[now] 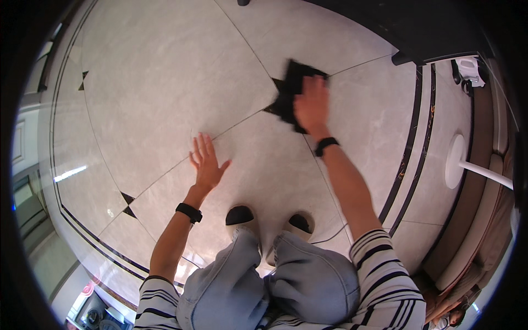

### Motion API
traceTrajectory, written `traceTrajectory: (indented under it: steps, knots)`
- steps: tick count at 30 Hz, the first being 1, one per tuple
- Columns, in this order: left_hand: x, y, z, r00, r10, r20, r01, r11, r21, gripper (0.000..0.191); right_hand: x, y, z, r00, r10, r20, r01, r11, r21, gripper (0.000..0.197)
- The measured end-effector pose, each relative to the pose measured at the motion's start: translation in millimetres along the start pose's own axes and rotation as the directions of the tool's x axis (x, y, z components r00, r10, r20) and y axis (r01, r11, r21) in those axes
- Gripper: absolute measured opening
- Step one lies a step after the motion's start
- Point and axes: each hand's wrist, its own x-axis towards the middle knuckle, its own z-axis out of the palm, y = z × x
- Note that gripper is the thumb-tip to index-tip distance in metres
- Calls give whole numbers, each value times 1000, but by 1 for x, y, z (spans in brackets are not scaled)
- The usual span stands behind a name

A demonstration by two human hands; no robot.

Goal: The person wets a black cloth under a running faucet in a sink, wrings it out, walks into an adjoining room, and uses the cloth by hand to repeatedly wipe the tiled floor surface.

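Observation:
A black cloth (293, 93) lies on the pale tiled floor (165, 70), ahead and to the right of my feet. My right hand (313, 103) presses down over it, palm lowered and fingers stretched forward. Both the cloth and that hand are blurred, and the thumb is hard to make out. My left hand (205, 163) has its fingers spread above or on the tiles and holds nothing; contact with the floor is not clear. Dark bands circle both wrists.
A black piece of furniture (433, 29) on short legs stands at the upper right. Along the right are a brown sofa (462, 255) and a white round stand base (455, 161). A thin cable (330, 239) runs by my right slipper (303, 225). Another person (451, 319) appears lower right.

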Motion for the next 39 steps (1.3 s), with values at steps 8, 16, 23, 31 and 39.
traceTrajectory:
  steps: [8, 16, 23, 31, 39]
  knots:
    - [15, -14, 12, 962, -262, 82, 222, 918, 328, 102, -249, 303, -25, 815, 571, -102, -578, 787, -213, 49]
    - [-21, -28, 7, 918, -151, -366, 193, 978, 82, 75, -280, 290, -8, 374, 868, -327, -915, 287, -284, 48]
    - [-123, -141, -34, 726, -241, -644, 247, 965, -83, 17, -76, 119, 25, 900, 385, -206, -434, 838, -331, 49]
    - [-252, -203, -59, 593, -455, -665, 411, 881, -236, 25, -82, -298, -15, 854, -516, -62, 490, 760, 427, 52]
    - [-314, -208, -81, 435, -761, -482, 588, 645, -488, 22, -185, -380, -18, 561, -822, -102, 745, 446, 496, 59]
